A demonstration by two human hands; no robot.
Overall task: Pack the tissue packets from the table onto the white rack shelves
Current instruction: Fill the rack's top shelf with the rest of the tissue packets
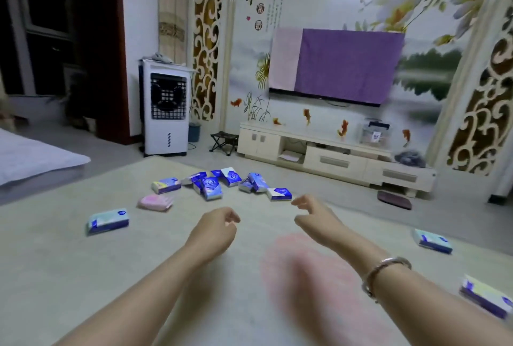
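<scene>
Several blue and white tissue packets lie in a loose heap at the far middle of the pale table. A pink packet and a single blue packet lie to the left. More packets sit at the right, one near the edge and another closer to me. My left hand hovers over the table with loosely curled fingers, holding nothing. My right hand reaches forward, fingers relaxed and empty, just short of a blue packet. The white rack is not in view.
A blurred pink patch shows on the table between my arms. Beyond the table stand a white air cooler, a small folding stool, a low cream TV cabinet and a wall TV under purple cloth.
</scene>
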